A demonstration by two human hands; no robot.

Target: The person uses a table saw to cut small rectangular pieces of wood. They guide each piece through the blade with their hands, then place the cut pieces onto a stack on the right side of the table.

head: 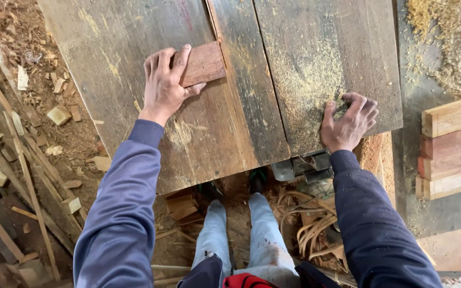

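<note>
Pressing down on a reddish wood block (203, 64), the left hand (164, 88) lies flat, fingers spread over the block's left end, thumb along its near edge. Block sits on the worn plank tabletop (134, 32), long axis roughly 8-to-2 o'clock, free end pointing toward 2. Right hand (349, 121) at 4 o'clock from the block, well apart, fingers curled clawlike into loose sawdust (308, 69); can't tell if it grips anything. Stack of cut wood pieces (451, 146) at far 3 o'clock. Offcuts (58, 114) litter floor at 9.
</note>
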